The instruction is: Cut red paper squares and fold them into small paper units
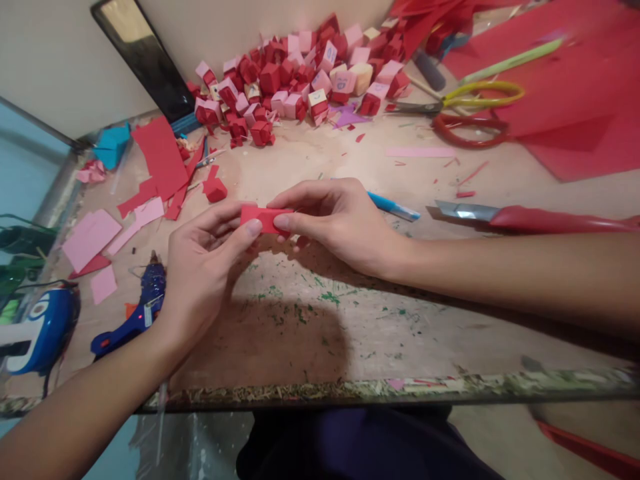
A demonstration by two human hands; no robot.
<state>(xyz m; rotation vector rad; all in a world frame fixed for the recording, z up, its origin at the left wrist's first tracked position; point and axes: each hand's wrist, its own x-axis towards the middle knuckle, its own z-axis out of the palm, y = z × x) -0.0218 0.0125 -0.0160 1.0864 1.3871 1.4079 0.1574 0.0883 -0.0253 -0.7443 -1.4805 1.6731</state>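
Between both hands is a small folded piece of red paper (265, 217), held above the middle of the table. My left hand (207, 257) pinches its left end, thumb on the near face. At the right end, my right hand (337, 223) grips it between thumb and fingers; some fingertips are hidden behind the paper. A blue pen (393, 205) lies just beyond my right hand and is partly covered by it. To the left of the paper, a little red paper piece (216, 189) rests on the table.
A heap of small red and pink paper cubes (270, 79) lies at the back wall beside a phone (145, 60). Scissors (445, 107), a red-handled cutter (525, 219) and red sheets (575, 100) are at right. A blue glue gun (147, 300) and pink scraps (93, 240) lie left.
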